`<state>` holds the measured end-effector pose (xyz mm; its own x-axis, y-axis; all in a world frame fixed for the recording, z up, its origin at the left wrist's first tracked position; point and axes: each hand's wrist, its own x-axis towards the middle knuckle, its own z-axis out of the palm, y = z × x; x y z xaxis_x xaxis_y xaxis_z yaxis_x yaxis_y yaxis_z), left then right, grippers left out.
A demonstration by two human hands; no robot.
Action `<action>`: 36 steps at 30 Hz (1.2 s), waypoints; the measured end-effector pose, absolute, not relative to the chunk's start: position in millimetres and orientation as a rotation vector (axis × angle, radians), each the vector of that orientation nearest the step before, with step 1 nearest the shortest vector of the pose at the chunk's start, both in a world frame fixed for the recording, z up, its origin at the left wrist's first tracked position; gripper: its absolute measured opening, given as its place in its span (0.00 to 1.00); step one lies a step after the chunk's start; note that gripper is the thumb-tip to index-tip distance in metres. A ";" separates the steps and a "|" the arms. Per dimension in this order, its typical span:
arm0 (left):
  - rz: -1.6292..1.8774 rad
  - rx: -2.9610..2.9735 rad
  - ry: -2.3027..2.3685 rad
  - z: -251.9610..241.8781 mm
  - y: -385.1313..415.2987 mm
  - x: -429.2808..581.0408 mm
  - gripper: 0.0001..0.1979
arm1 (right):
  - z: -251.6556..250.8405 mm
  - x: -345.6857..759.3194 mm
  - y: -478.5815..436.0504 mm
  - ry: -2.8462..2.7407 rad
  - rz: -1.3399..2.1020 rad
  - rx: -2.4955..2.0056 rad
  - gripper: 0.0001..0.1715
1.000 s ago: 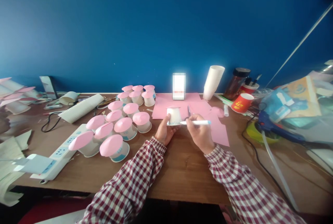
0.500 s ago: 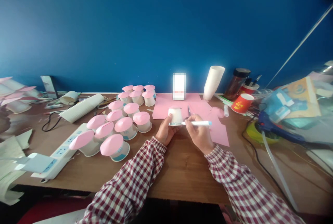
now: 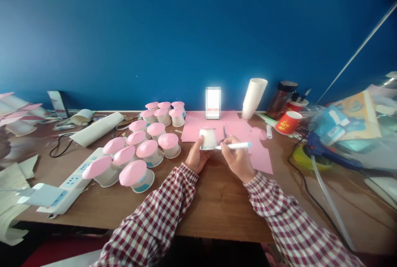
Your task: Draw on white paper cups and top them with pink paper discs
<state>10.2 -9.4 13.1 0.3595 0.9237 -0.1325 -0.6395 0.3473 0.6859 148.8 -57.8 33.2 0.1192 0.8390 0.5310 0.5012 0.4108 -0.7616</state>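
My left hand (image 3: 196,157) is wrapped round a small white paper cup (image 3: 208,138) held upside down over the wooden table (image 3: 217,200). My right hand (image 3: 238,159) grips a white pen (image 3: 236,146) lying nearly level, its tip touching the cup's lower right side near the rim. Pink paper sheets (image 3: 217,128) lie just behind both hands. Both sleeves are red and white check.
Several upturned cups with pink tops (image 3: 145,143) crowd the left half. A white power strip (image 3: 70,186) lies at front left, a stack of white cups (image 3: 253,97) and a red cup (image 3: 288,122) at the back right, a blue glue gun (image 3: 322,149) with cables at right.
Almost nothing has moved. The pen's far end has risen a little, and the cup sits a touch lower in my left hand.
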 end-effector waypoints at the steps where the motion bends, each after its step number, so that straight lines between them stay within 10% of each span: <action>1: 1.087 0.584 0.568 13.5 -9.6 10.3 0.18 | 33.2 148.6 -57.9 -1.521 0.378 -1.235 0.12; 36: 1.056 0.577 0.506 13.2 -10.5 8.5 0.20 | 32.8 150.5 -55.3 -1.491 0.374 -1.247 0.12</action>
<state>8.5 -10.5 13.2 0.4062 0.9071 -0.1104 -0.6540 0.3729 0.6581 150.5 -55.3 32.8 0.1576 0.8364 0.5250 0.4900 0.3953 -0.7769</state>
